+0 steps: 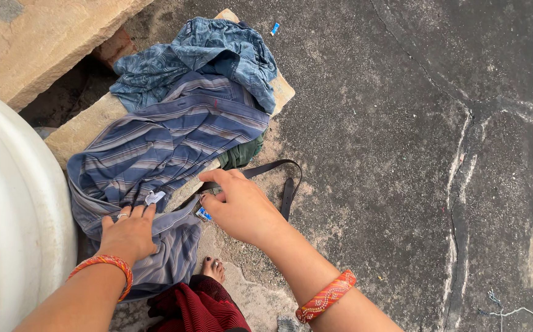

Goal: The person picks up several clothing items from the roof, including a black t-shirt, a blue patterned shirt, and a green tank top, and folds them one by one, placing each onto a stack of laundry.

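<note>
A blue striped shirt (168, 141) lies spread over a sandstone slab (85, 126), hanging down its near side. My left hand (128, 233) rests flat on the shirt's lower part, fingers apart, a ring on one finger. My right hand (242, 206) pinches the shirt's edge by a small blue and white tag (203, 214). Both wrists wear orange-red bangles. A crumpled blue patterned garment (205, 55) lies on the slab's far end. A dark green cloth (242, 154) peeks from under the shirt. A dark strap (285, 184) loops on the ground beside my right hand.
A large white rounded tank (14, 215) fills the left side. A bigger stone block (39, 37) sits at top left. Rough grey concrete ground (414, 154) with cracks spreads to the right. My bare foot (214, 269) and red skirt (195, 307) show below.
</note>
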